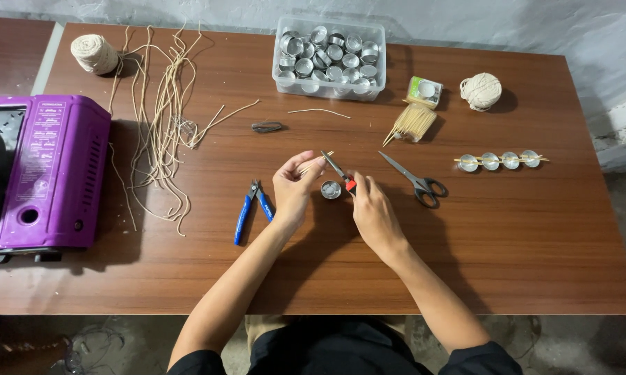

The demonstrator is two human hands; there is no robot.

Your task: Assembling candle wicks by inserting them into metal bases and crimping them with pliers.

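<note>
Leftmost on the brown table [507,264] sits a purple portable stove [45,173], with a ball of twine [94,53] behind it and a loose tangle of cut cord lengths [161,118] spread just beside it. Next come blue-handled pliers [252,208], lying flat near the left hand [295,186], whose thumb and fingers are pinched together on a thin pale stick [313,162]. Between the two hands a small metal cup [331,189] stands on the table, close to both. Beyond it, at the table's far edge, a clear plastic tub [329,59] is filled with more such cups. The right hand [372,208] is closed around small red-handled pliers [340,171], their tip pointing up toward the stick. Farther right lie black-handled scissors [410,179], a bundle of wooden sticks [410,123], a small box [424,91], another twine ball [481,90], and a row of four cups [500,160] with a skewer laid across them.
</note>
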